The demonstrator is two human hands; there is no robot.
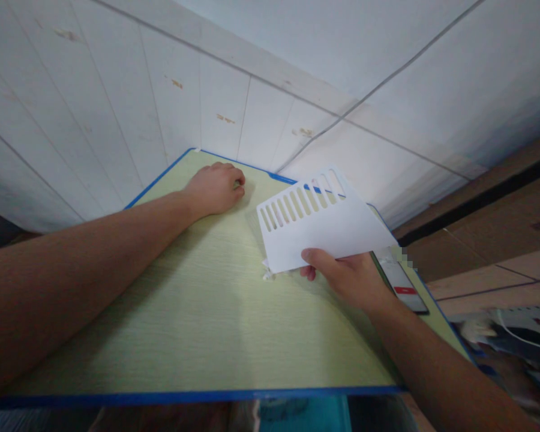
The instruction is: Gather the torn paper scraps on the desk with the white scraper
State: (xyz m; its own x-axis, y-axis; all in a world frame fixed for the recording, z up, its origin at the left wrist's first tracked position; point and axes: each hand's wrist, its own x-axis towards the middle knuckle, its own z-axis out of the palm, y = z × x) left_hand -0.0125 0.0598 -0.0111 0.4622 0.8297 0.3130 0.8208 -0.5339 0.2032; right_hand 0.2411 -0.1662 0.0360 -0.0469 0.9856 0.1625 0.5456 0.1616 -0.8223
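Your right hand (348, 273) has its grip closed on a thin, flat white sheet with a row of rounded slots (315, 240), the thumb lying on top and the fingertips showing underneath at the near edge. The sheet extends ahead and to the left of that grip, tilted up over the pale green wood-grain bench with blue edging (198, 318); its slots run along the far side, growing longer from left to right, and the bench's blue far edge shows through some of them. Small white scraps (267, 275) lie to the left of the right grip, near the sheet's lower left corner; you cannot tell whether they touch it. Your left hand (216, 187) rests on the bench farther off to the left, well apart from the sheet, its fingers curled with a small gap by the thumb; you cannot tell whether that grip has anything inside it. Just right of your right hand, a flat dark-edged phone with a red bar on its pale screen (405, 285) lies on the bench. Ahead of both hands stands a white panelled wall (216, 90), crossed by a thin grey cable (387, 78).
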